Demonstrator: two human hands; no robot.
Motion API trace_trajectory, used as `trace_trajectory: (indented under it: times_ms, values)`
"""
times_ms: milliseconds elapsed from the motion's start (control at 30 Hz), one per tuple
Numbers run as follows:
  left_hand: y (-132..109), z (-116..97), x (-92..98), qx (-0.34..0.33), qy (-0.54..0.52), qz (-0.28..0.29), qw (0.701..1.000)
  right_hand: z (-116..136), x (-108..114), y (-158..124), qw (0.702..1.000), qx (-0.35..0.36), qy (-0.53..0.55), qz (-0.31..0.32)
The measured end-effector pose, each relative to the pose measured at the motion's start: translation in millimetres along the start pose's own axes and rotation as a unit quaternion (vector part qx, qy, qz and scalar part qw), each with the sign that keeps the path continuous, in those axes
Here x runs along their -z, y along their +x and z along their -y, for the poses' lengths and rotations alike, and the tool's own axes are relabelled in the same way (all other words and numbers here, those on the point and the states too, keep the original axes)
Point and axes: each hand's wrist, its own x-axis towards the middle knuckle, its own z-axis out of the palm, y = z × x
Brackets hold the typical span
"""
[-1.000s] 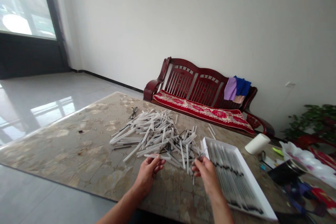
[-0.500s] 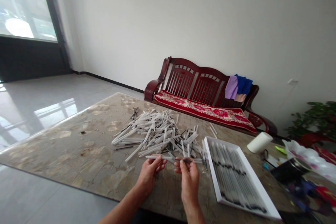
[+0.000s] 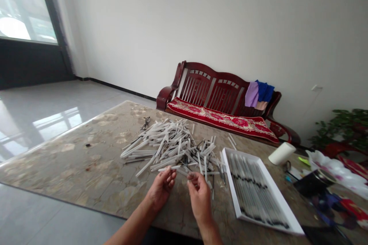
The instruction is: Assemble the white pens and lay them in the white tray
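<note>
Head view, left to right. A pair of spectacles [image 3: 146, 123] lies at the far edge of the table [image 3: 71, 160], just beside a loose pile of white tubes [image 3: 169, 143]. The left hand [image 3: 160, 190] stays at the near edge of the pile, its grip closed on one white tube [image 3: 169, 167] held level above the table. The right hand [image 3: 199, 196], a second ago next to the white tray [image 3: 287, 218], has crossed leftward and now stands just beside the left. Its fingertips [image 3: 191, 176] are drawn together in a pinch at the tube's right end, and whether anything lies between them cannot be told. Both hands thus meet on one piece. The tray holds rows of filled tubes, and a white roll [image 3: 281, 153] lies beyond it.
</note>
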Motion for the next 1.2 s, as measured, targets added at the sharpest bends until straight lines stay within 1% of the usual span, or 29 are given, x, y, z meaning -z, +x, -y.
trace_trajectory:
  times_ms: [67,167,267,367,500,600,733,867,933,1000,1033,1100,1200]
  values:
    - [0,-2,-0.1,0.006,-0.023,-0.011,1.000,-14,13,1,1.000,-0.004,-0.028,-0.009]
    - [-1,-3,-0.4,0.011,-0.024,0.001,1.000,-33,42,5,0.993,-0.007,-0.107,-0.049]
    - [-1,0,-0.4,0.000,-0.005,0.016,1.000,-40,69,13,0.971,0.004,-0.230,-0.068]
    - [0,5,0.8,-0.006,0.028,0.033,0.999,-38,81,21,0.940,0.018,-0.339,-0.046]
    - [1,10,3.4,-0.015,0.079,0.071,0.994,-33,77,30,0.901,0.029,-0.433,0.011]
    - [-1,12,3.5,-0.021,0.106,0.090,0.990,-32,68,37,0.880,0.032,-0.473,0.027]
    - [-3,12,1.1,-0.021,0.117,0.081,0.990,-33,59,43,0.870,0.029,-0.492,0.029]
    - [-3,12,-0.6,-0.017,0.117,0.072,0.990,-35,53,47,0.863,0.057,-0.501,0.026]
    - [-2,13,-0.5,-0.018,0.116,0.073,0.990,-35,53,48,0.865,0.067,-0.497,0.019]
    - [-1,13,0.1,-0.021,0.115,0.075,0.990,-35,54,48,0.876,0.059,-0.478,0.003]
    - [-1,13,0.5,-0.023,0.114,0.076,0.990,-33,55,47,0.886,0.051,-0.461,-0.006]
    - [-1,14,1.0,-0.027,0.111,0.077,0.990,-29,55,45,0.915,0.041,-0.401,-0.017]
    - [-2,14,0.5,-0.035,0.105,0.072,0.991,-17,51,36,0.959,0.075,-0.272,-0.008]
